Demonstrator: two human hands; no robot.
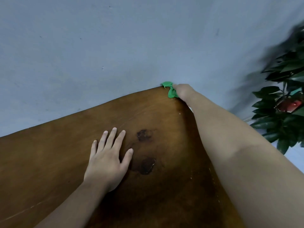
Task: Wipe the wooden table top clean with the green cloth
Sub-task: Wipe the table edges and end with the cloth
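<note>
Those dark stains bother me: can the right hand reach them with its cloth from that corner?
Probably yes. The right hand holds the cloth at the far corner, and both stains lie nearer the person on the table. Only the left hand, flat beside them, might crowd it.

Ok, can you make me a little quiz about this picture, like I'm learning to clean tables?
1. True or false: the left hand lies flat on the table.
2. Which hand holds the green cloth? A) the left hand B) the right hand
3. How many dark stains show beside the left hand?

Key: 1 true. 2 B, at the table's far corner. 3 two.
</note>
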